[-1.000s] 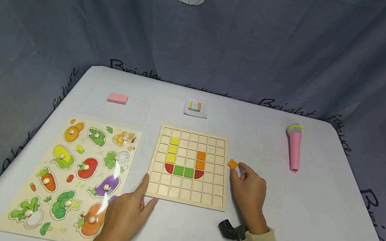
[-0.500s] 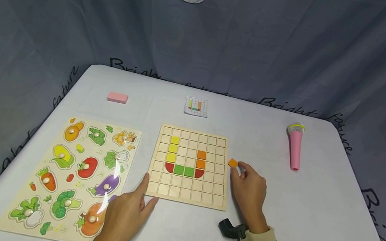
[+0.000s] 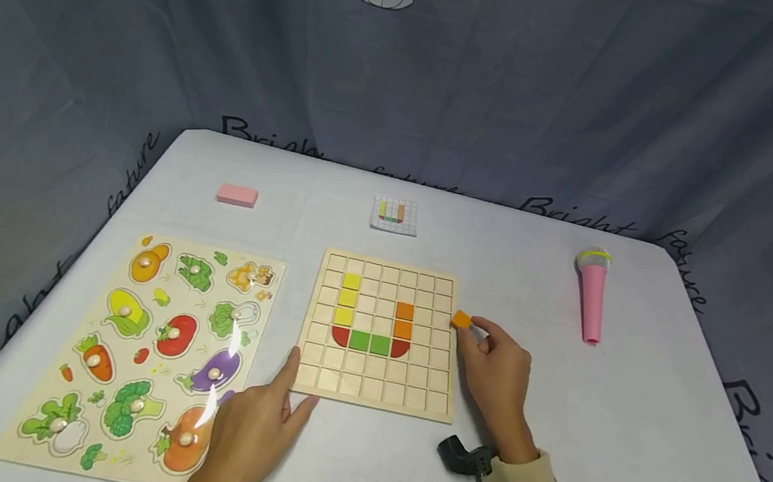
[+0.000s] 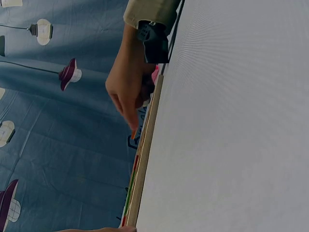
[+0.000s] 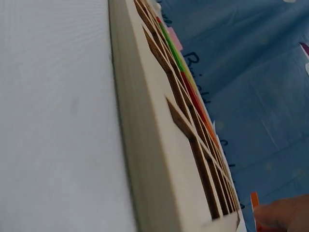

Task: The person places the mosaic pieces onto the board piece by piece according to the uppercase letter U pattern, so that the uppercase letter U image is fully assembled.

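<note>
A wooden grid board (image 3: 376, 374) lies flat in the middle of the table, with yellow, green, red and orange tiles set in a U shape. Pinched between thumb and forefinger of my right hand (image 3: 497, 377) is an orange square tile (image 3: 461, 320), held at the board's right edge. My left hand (image 3: 254, 427) touches the board's lower left corner, its forefinger straight along the left side and the thumb by the front edge. In the right wrist view the orange tile (image 5: 254, 199) shows only as a sliver beside a fingertip.
A vegetable knob puzzle (image 3: 148, 355) lies left of the board, partly under the left forearm. Behind are a pink block (image 3: 237, 195) and a small pattern card (image 3: 395, 215) showing a coloured U. At the right lies a pink toy microphone (image 3: 591, 299).
My right hand has shifted slightly left and away from me, bringing the orange tile to the board's edge. The left hand and the board have stayed in place.
</note>
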`<state>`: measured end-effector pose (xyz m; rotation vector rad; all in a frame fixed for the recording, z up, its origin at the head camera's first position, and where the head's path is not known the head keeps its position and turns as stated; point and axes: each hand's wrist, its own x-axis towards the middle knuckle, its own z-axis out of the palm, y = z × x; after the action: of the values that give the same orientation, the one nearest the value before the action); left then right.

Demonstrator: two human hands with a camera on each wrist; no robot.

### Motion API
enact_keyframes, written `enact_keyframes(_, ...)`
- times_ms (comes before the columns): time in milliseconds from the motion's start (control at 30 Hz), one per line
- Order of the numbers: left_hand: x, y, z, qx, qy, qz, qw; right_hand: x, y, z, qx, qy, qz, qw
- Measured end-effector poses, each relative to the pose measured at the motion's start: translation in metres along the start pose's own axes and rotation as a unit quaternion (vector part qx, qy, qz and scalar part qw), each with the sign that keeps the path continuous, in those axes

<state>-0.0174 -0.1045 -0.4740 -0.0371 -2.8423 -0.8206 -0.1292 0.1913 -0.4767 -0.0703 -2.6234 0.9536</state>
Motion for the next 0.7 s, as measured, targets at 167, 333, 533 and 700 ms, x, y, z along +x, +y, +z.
enact_keyframes(167,0.000,0.000,0.000,0.001,0.002,0.001,1.0000,0.008,-0.011,0.003,0.018,-0.053,-0.055,0.9969)
enact_keyframes(333,0.000,0.000,0.001,-0.002,0.002,0.002,1.0000,0.018,-0.019,0.008,0.021,-0.081,-0.078,0.9935)
enact_keyframes(533,-0.001,0.000,0.002,-0.002,0.004,0.004,1.0000,0.031,-0.025,0.016,0.031,-0.100,-0.081,0.9912)
enact_keyframes(700,0.000,0.000,0.001,0.001,0.005,0.006,1.0000,0.036,-0.027,0.020,0.045,-0.135,-0.080,0.9866)
